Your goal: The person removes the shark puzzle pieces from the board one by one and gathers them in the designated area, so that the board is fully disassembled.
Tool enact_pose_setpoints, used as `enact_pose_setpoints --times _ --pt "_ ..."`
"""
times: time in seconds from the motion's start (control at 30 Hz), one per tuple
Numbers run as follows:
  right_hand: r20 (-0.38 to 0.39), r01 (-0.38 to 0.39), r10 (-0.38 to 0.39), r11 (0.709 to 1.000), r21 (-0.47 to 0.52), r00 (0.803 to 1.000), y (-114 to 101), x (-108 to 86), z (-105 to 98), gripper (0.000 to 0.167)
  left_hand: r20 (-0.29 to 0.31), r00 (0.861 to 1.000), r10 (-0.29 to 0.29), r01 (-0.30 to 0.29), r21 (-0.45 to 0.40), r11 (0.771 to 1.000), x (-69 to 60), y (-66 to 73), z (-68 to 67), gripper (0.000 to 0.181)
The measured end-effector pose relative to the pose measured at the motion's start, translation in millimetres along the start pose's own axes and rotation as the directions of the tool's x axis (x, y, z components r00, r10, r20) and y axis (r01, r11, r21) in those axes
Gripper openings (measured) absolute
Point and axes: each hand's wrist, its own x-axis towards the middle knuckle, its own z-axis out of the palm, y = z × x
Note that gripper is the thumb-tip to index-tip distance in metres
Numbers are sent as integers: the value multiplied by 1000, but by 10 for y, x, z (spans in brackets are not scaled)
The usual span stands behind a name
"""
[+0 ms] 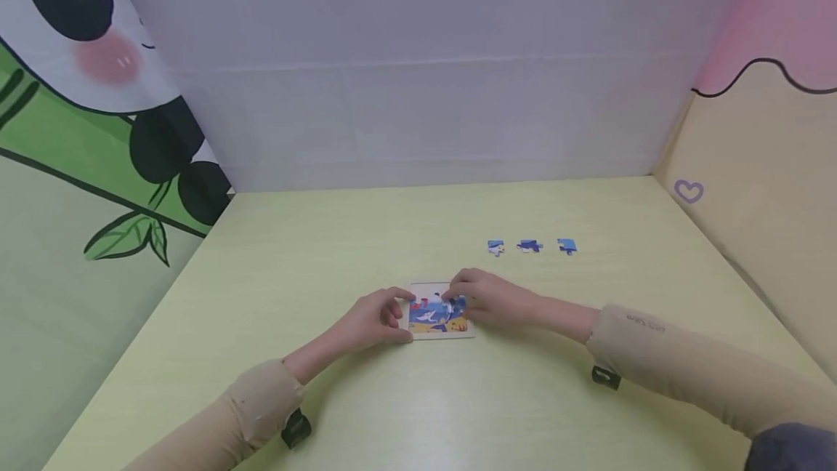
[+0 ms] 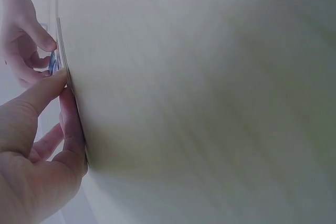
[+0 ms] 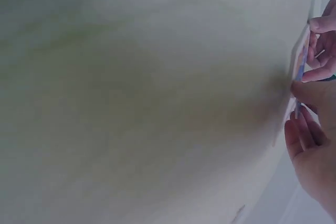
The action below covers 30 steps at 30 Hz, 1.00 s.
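A small jigsaw puzzle board [image 1: 437, 316] with a pale rim and a partly filled sea picture lies flat on the table. My left hand [image 1: 374, 320] grips its left edge, thumb at the near corner and forefinger at the upper left side; other fingers curl in. Over the board's right side, my right hand [image 1: 493, 298] pinches a jigsaw piece, seen as a thin blue edge [image 2: 51, 62] in the left wrist view. In the right wrist view that piece [image 3: 297, 109] shows between thumb and fingers. The fingers hide part of the picture's upper right.
Three loose jigsaw pieces lie in a row beyond my right hand: a left one [image 1: 496, 247], a middle one [image 1: 530, 246] and a right one [image 1: 567, 246]. The pale yellow table [image 1: 314, 238] meets a white back wall [image 1: 418, 115] and printed side walls.
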Motion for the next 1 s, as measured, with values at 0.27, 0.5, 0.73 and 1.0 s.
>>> enact_pose_setpoints --times 0.27,0.5,0.73,1.0 --pt "-53 -97 105 986 134 993 102 -137 40 40 -8 1000 -26 26 3 1000 -1 18 12 63" --pt "-29 -154 160 977 147 987 291 -279 -3 41 -12 1000 -26 26 4 1000 4 -22 30 63" --pt "1 -157 158 981 116 987 568 -480 -181 38 -12 1000 -26 26 2 1000 -11 8 18 63" --pt "19 -201 200 971 133 980 841 -683 -330 36 -10 1000 -27 27 9 1000 -8 24 5 63"
